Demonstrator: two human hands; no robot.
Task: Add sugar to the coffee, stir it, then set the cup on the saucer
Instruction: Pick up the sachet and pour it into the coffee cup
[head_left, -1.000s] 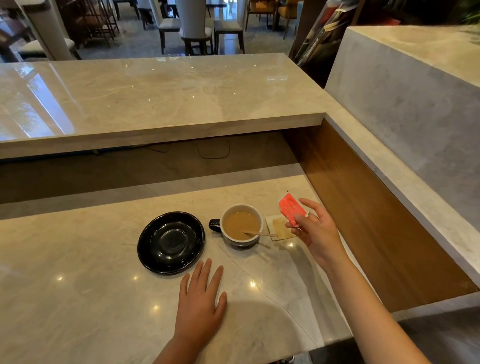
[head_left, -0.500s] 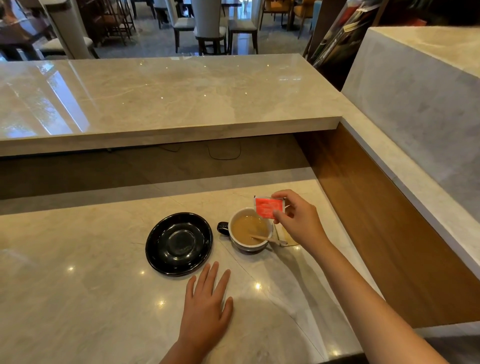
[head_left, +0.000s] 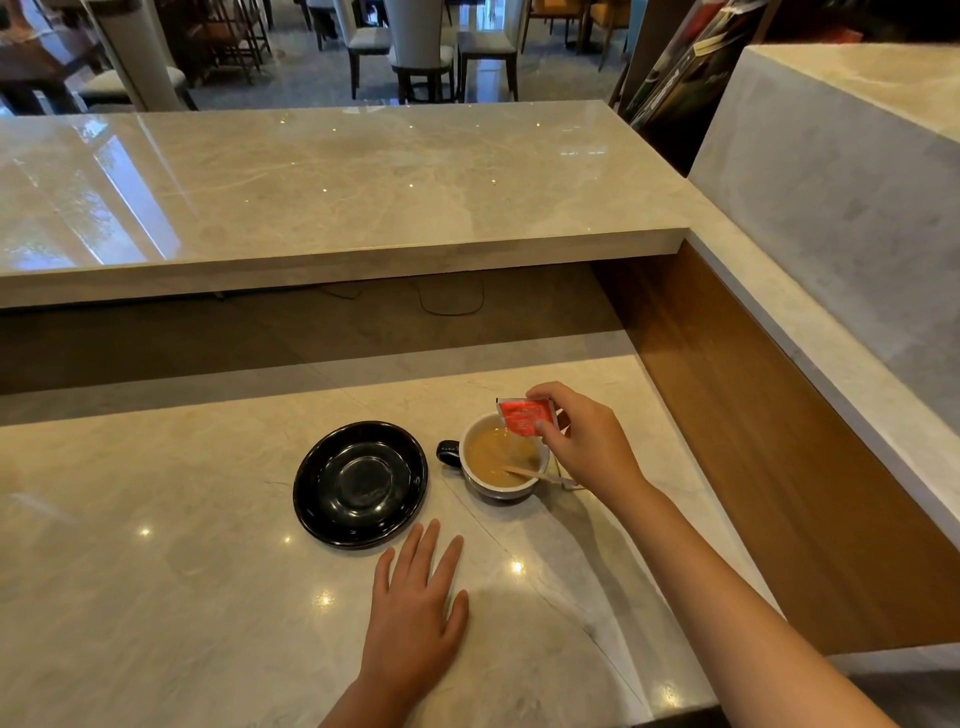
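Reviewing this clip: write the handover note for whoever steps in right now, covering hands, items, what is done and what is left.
Right hand pinches the red sugar packet over the cup of coffee; no sugar visibly falling.
Left hand lies flat and empty on the counter.
Wooden stirrer leans in the cup.
Black saucer sits empty, left of the cup.
Left: finish sugar, stir, set cup on saucer.
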